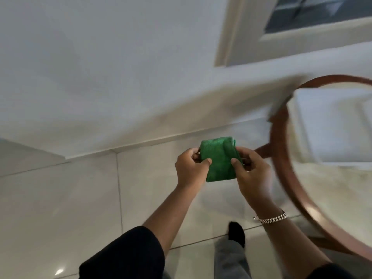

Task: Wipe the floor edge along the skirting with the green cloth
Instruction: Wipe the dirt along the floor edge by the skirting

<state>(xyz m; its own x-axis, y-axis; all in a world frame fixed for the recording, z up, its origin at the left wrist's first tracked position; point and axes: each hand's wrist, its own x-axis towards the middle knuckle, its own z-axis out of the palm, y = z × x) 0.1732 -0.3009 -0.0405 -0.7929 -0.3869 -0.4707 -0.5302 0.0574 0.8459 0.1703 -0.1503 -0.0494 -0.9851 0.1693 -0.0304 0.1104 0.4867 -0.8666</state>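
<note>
A folded green cloth (pixel 219 159) is held up in front of me, well above the pale tiled floor (pixel 60 198). My left hand (pixel 190 169) grips its left edge with the thumb on top. Its right edge is pinched by my right hand (pixel 251 174), which wears a chain bracelet at the wrist. The pale skirting (pixel 151 137) runs along the foot of the white wall, just beyond the cloth, slanting up to the right.
A round table with a dark wooden rim (pixel 281 158) and glass top fills the right side, close to my right hand. A framed picture (pixel 302 27) hangs on the wall above. My foot in a black sock (pixel 237 233) stands on the tiles below.
</note>
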